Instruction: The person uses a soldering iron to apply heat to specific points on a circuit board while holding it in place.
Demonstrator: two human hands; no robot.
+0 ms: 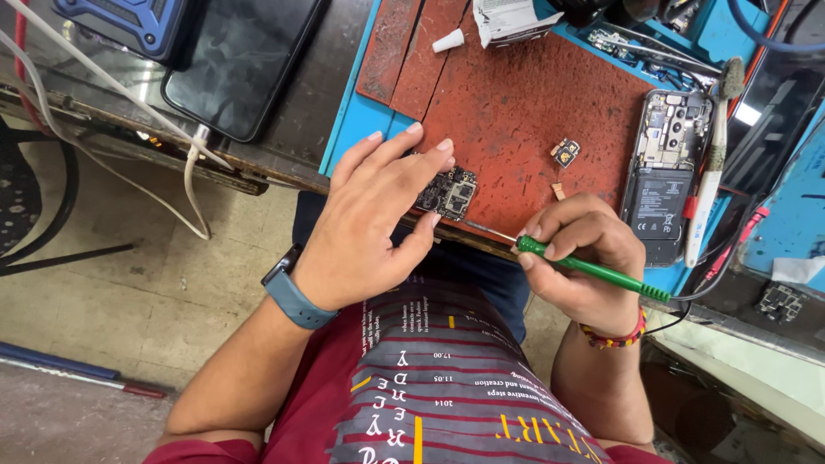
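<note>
Pinching a green-handled soldering iron (593, 273) like a pen, our right hand (584, 262) is closing snugly around its shaft, the thin metal tip pointing toward a small circuit board (450, 192). We are steadying that board with our left hand (378, 219), fingers spread and fingertips (443, 146) pressing it at the near edge of the red work mat (516, 112). We are wearing a blue-strapped watch (296, 292) on the left wrist. Beside our right hand, an opened phone (663, 172) is lying face down, with a small loose component (565, 153) between it and the board.
</note>
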